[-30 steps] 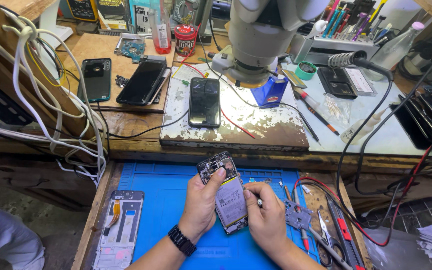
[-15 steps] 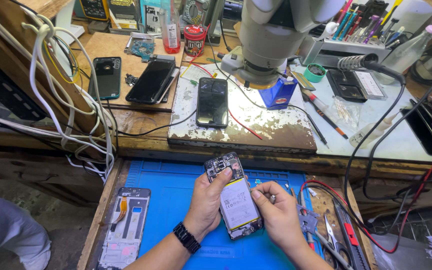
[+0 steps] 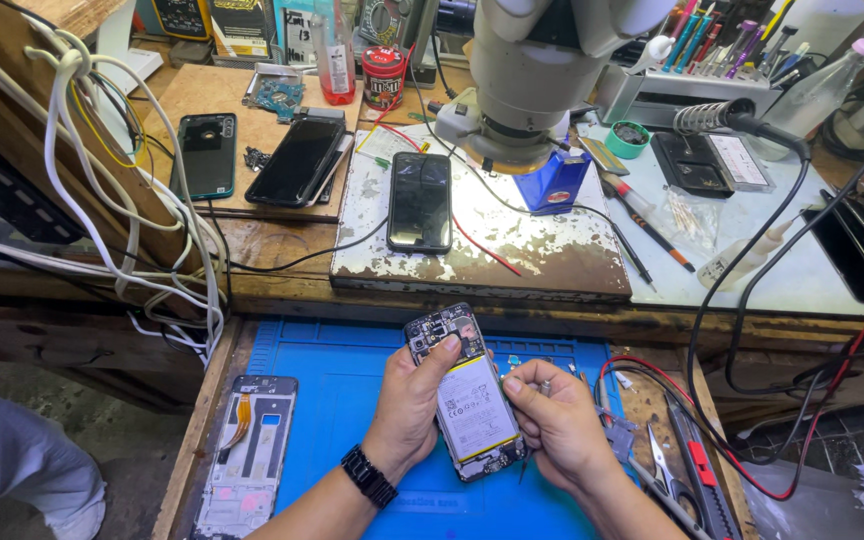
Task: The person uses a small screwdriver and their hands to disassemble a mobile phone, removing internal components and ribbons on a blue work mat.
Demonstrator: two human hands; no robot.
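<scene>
An opened phone point(image 3: 464, 395) with its back cover off shows a white battery and a dark circuit board at its top. My left hand point(image 3: 410, 408) grips its left edge, thumb resting on the board near the top. My right hand point(image 3: 554, 425) presses against the phone's right edge and pinches a thin metal tool point(image 3: 544, 385) between thumb and fingers. Both hands hover over a blue work mat point(image 3: 332, 400). A black watch band sits on my left wrist.
A phone frame with an orange flex cable point(image 3: 247, 450) lies left on the mat. Scissors and red cutters point(image 3: 687, 470) lie at the right. On the bench behind are a black phone point(image 3: 419, 202), two more phones point(image 3: 252, 155), a microscope point(image 3: 542, 70) and white cables point(image 3: 102, 180).
The view has shifted slightly; both hands with the opened phone sit a little lower and more central. My left thumb now rests on the board at the phone's top.
</scene>
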